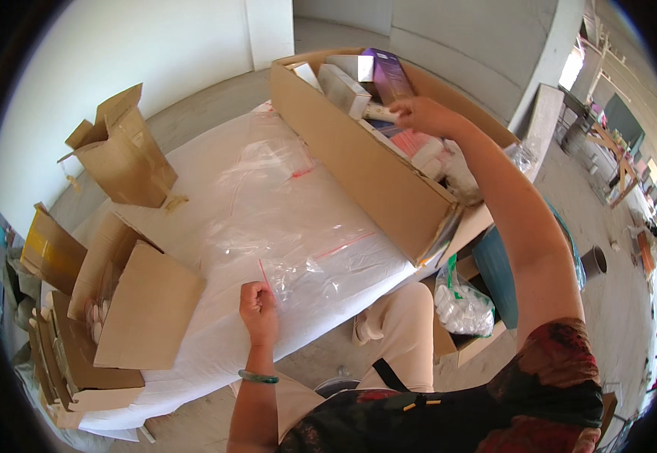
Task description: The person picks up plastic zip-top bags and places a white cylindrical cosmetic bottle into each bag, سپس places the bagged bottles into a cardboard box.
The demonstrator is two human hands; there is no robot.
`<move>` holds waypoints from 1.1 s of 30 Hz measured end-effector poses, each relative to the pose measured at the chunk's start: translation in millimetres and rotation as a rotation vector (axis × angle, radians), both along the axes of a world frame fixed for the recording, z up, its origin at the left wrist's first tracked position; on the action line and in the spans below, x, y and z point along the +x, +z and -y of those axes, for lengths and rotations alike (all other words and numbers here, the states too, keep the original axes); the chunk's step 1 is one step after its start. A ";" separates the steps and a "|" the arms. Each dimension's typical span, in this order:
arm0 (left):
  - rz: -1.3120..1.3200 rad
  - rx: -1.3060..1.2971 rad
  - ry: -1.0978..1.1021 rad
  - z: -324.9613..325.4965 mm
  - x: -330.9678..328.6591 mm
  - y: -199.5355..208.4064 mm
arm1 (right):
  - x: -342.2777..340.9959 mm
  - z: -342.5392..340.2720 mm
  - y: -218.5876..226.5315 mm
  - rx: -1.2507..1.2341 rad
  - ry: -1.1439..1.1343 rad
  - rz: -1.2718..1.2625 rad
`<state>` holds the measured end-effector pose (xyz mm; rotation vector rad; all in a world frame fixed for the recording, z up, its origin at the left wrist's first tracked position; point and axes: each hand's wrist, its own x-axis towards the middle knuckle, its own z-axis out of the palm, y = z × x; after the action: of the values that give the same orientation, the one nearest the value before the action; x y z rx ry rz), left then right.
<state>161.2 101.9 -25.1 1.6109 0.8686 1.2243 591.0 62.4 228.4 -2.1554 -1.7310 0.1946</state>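
Observation:
My left hand (257, 306) is closed at the near edge of a white-covered table, pinching the red-lined edge of a clear zip bag (287, 278). My right hand (425, 117) reaches over a long open cardboard box (359, 166) at the back right. Its fingertips are at a small whitish item (378, 113); blur hides whether they grip it. Around that hand lie white boxes (343, 90), a purple box (387, 75) and pink-and-white packets (427, 155). More clear bags (268, 166) with red strips spread over the table's middle.
A tall open carton (128, 155) stands at the back left. Opened cartons (151, 306) crowd the left front. Below the table's right side sit a bag of white items (464, 306) and a blue container (501, 264). A wall borders the far left.

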 end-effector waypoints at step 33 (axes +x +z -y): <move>-0.031 0.171 -0.002 1.5 -7.2 6.5 | 6.0 -59.2 -112.6 0.041 -0.059 -0.246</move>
<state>154.0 100.4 -18.6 1.7702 0.7988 1.3049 596.9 121.6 115.8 -2.0529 -1.5192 0.3881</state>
